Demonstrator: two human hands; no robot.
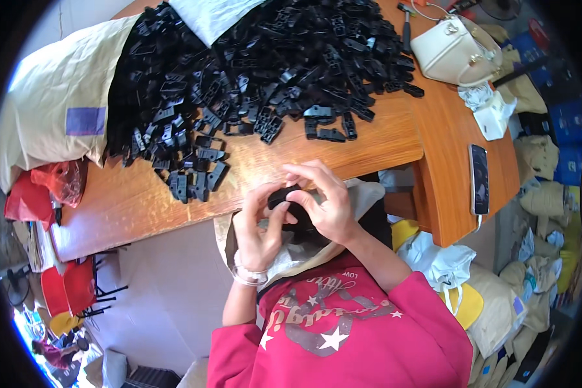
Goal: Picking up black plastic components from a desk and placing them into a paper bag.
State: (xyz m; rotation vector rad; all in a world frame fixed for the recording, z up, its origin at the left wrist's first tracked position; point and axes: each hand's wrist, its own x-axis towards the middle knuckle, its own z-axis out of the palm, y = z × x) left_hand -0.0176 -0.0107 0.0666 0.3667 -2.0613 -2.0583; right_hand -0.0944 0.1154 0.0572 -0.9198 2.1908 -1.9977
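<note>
A small black plastic part [280, 196] sits between the fingertips of both my hands, just off the table's front edge. My left hand [257, 226], with pale bracelets at the wrist, pinches it from the left. My right hand [328, 205] grips it from the right with thumb and fingers. Its exact shape is mostly hidden by the fingers. Below my hands an open sack [226, 242] in my lap holds more dark pieces. Ahead, a large heap of similar black plastic parts [258, 71] spreads over the wooden table [258, 165].
A tan sack [52, 97] lies tipped at the left, beside red plastic bags [32, 194]. On the right stand a cream handbag [456, 52], a hammer [407, 29] and a phone [478, 178] on a cable. Red chairs [71, 288] and filled sacks [498, 291] are around the table.
</note>
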